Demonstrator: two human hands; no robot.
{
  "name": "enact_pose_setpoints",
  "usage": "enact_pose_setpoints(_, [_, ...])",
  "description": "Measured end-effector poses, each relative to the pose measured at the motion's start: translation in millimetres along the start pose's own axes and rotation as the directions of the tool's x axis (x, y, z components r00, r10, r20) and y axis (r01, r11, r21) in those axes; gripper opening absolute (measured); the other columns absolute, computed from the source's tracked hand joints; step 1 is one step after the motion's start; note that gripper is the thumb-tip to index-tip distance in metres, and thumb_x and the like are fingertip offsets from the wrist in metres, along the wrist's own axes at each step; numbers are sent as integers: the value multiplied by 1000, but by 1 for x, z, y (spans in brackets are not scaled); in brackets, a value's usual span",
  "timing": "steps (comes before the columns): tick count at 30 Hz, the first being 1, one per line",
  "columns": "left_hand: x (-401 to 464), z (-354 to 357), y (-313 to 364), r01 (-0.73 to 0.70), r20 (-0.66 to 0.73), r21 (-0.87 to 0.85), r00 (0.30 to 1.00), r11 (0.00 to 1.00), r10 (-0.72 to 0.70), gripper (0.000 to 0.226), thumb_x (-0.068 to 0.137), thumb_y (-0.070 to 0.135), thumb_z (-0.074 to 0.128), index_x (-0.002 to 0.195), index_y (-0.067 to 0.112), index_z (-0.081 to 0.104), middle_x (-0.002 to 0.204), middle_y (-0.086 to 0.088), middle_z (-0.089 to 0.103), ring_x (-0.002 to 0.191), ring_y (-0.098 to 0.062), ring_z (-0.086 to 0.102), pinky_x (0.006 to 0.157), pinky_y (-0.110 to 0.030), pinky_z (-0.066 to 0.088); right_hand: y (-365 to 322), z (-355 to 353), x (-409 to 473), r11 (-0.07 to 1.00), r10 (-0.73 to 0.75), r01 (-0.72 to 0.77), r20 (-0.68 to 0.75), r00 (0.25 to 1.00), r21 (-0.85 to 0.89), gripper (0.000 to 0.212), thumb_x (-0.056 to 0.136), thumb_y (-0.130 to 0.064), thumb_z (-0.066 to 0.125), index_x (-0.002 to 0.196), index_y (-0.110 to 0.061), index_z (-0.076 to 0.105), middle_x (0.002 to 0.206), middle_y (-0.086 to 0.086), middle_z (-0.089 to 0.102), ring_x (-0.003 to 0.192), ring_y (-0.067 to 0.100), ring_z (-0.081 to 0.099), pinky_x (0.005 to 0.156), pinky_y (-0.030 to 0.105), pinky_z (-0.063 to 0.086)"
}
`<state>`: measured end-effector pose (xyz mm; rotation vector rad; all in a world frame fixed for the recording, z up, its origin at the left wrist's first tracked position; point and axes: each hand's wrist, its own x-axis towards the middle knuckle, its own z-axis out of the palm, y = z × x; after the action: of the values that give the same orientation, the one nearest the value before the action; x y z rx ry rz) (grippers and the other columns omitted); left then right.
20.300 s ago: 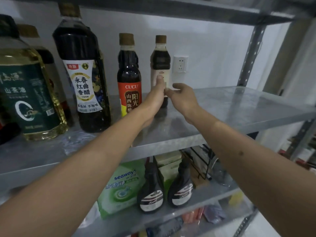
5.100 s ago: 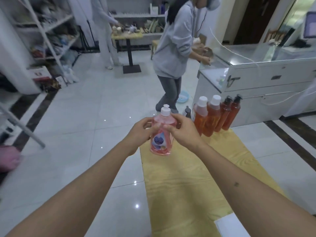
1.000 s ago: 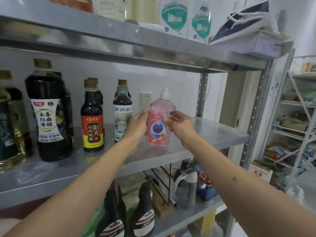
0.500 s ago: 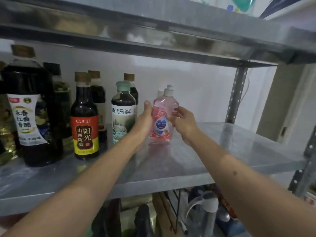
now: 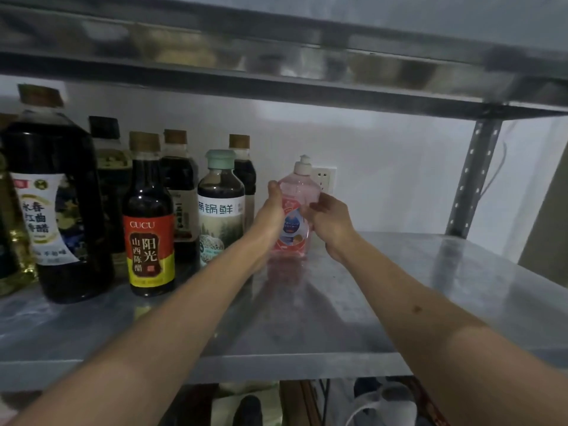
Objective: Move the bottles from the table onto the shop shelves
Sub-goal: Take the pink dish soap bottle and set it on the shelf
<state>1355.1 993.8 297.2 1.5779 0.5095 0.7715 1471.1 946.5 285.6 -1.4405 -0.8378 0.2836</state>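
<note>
The pink dish-soap bottle [image 5: 293,221] stands at the far side of the metal shelf [image 5: 384,296], just right of the green-capped sauce bottle [image 5: 220,207] and in front of a wall socket [image 5: 324,179]. The left hand [image 5: 272,215] and right hand [image 5: 333,224] both curl their fingers round its sides. To finish well, settle the base flat (it looks down already), then loosen both grips evenly so it doesn't rock. Its long axis is upright, nozzle up, label facing near.
</note>
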Motion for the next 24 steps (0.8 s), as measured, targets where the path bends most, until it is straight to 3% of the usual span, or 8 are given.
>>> enact_pose_setpoints(1, [1,0,-2,-1,-10,6,1000,1000,1,70,107,55,5,141,20,55,122,-8,68,90,-10,65,66,-19,47,1,0,0,1000,0,0,8,1000,4,30,92,3,64,122,-2,67,108,11,73,85,17,71,62,18,53])
enact_pose_setpoints(3, [7,0,-7,-5,-24,19,1000,1000,6,68,107,53,7,143,19,53,129,-10,66,108,-18,67,90,-28,52,2,2,1,1000,5,-5,18,1000,8,31,93,3,65,123,0,65,104,10,72,77,9,67,54,12,49])
enact_pose_setpoints(6, [12,-2,-11,9,-37,65,999,998,-7,69,107,55,9,145,17,52,133,-16,65,122,-25,62,111,-41,45,1,4,2,1000,13,-12,36,999,-9,37,93,-1,68,130,-2,62,111,9,72,83,12,68,58,13,53])
enact_pose_setpoints(9, [15,-2,-13,48,-46,93,998,995,-44,72,104,62,10,150,19,45,138,-15,61,125,-26,60,113,-46,42,1,5,3,998,32,-29,52,998,-52,48,93,-4,70,139,-5,56,126,12,68,97,20,67,64,14,55])
enact_pose_setpoints(14, [15,-3,-13,68,-21,91,998,993,-67,71,104,63,12,153,19,40,140,-15,59,121,-27,62,111,-45,45,3,3,-6,991,99,-93,53,994,-92,54,92,-5,71,143,-4,51,131,15,66,109,27,68,90,38,58])
enact_pose_setpoints(19, [8,-8,-14,57,9,74,998,996,-58,69,105,60,14,153,18,40,141,-16,59,123,-27,61,110,-43,46,-2,0,-18,981,111,-107,14,994,-164,64,93,-12,72,148,-4,41,134,16,62,100,21,61,62,19,46])
enact_pose_setpoints(21, [3,-10,-15,48,31,83,998,995,-50,69,105,60,14,152,18,42,140,-15,60,124,-26,61,112,-46,43,-5,0,-23,975,105,-104,-4,994,-194,64,93,-13,71,149,-4,41,135,15,61,100,19,60,59,17,44])
enact_pose_setpoints(24, [-10,-18,-15,21,85,77,996,997,-27,68,106,59,14,147,18,50,134,-12,65,119,-22,64,111,-45,45,-8,2,-33,968,129,-131,-24,991,-216,60,95,-8,67,149,-4,41,126,12,61,81,8,60,51,13,44])
